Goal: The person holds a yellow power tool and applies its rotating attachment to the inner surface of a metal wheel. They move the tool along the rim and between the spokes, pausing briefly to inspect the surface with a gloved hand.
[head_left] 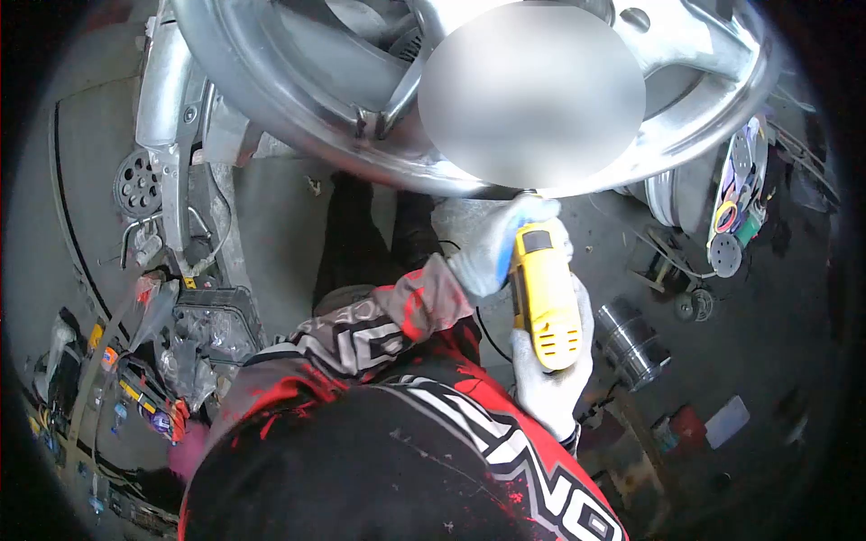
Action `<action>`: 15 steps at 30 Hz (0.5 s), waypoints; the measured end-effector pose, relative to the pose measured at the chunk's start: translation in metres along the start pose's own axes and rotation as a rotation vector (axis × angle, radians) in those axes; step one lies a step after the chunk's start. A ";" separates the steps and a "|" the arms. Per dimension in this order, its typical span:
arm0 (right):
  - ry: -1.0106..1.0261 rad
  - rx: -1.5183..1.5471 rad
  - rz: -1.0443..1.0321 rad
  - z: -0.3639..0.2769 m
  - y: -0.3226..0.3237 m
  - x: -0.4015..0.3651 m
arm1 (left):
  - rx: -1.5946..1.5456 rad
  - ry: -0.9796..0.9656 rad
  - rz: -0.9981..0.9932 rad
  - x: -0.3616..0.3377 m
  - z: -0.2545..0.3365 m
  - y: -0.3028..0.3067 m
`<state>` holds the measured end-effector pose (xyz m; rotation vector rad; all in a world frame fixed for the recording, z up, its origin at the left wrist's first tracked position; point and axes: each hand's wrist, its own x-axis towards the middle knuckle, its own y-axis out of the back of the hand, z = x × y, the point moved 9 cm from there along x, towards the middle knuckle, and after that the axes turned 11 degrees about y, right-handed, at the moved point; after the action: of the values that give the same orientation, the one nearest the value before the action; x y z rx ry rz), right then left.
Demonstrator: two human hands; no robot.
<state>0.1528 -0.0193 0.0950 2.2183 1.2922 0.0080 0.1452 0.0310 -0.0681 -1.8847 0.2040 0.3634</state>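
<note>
A yellow power tool (552,311) with a black label and vent slots points up at the rim of a large silver alloy wheel (334,135). My left hand (505,248), in a white and blue glove, is closed round the tool's front end. Around its rear body wraps my right hand (555,388), in a white glove. The tool's tip is at the wheel's lower edge, mostly hidden, so contact cannot be made out. A blurred oval covers part of the wheel's spokes.
At left are a silver metal part (167,90), a perforated disc (138,183) and a black tray (216,320) with plastic bags. To the right lie a shiny metal cylinder (634,343), a rack of sanding discs (740,194) and a white card (727,421). A cable hangs near the tool.
</note>
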 end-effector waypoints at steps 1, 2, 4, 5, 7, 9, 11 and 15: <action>0.017 -0.026 -0.094 -0.004 -0.009 0.002 | 0.013 -0.036 0.017 -0.014 0.009 0.000; 0.016 -0.046 -0.093 -0.003 -0.014 0.000 | -0.061 -0.020 -0.029 -0.021 0.009 0.003; 0.017 -0.022 -0.133 -0.004 -0.022 0.000 | 0.061 -0.098 0.038 -0.042 0.025 0.002; 0.065 -0.060 -0.163 -0.010 -0.023 0.004 | 0.036 -0.129 0.093 -0.049 0.029 0.001; 0.038 -0.048 -0.133 -0.010 -0.018 0.006 | 0.017 -0.118 0.063 -0.038 0.025 0.000; -0.022 -0.009 -0.068 -0.009 -0.008 0.008 | -0.051 -0.050 -0.005 -0.017 0.014 -0.006; -0.084 -0.045 -0.024 -0.016 0.003 0.012 | -0.044 -0.030 0.063 0.002 0.004 -0.011; -0.055 -0.049 -0.001 -0.020 0.010 0.015 | -0.071 -0.007 0.029 0.014 -0.003 -0.016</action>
<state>0.1632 -0.0020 0.1127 2.1615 1.2500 -0.0216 0.1638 0.0339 -0.0576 -1.9521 0.2169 0.4014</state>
